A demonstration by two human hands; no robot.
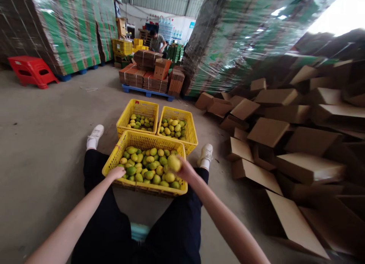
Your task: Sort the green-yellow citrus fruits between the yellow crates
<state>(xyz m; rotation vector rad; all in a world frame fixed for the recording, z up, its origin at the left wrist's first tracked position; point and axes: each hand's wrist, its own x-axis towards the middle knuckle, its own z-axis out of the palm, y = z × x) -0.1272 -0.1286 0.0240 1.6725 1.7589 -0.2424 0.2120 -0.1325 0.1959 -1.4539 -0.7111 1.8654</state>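
Over the near crate (159,190), one yellow fruit (173,163) within the closed fingers (181,162) of the right hand (186,170)

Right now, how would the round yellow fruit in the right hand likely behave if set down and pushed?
The round yellow fruit would probably roll, given its rounded outline. It is likely fairly light, since the right hand alone holds it. Inside the near yellow plastic crate, packed green-yellow fruits would likely stop it quickly.

Single head-worn view, facing forward and down, nearest crate (154,190) close.
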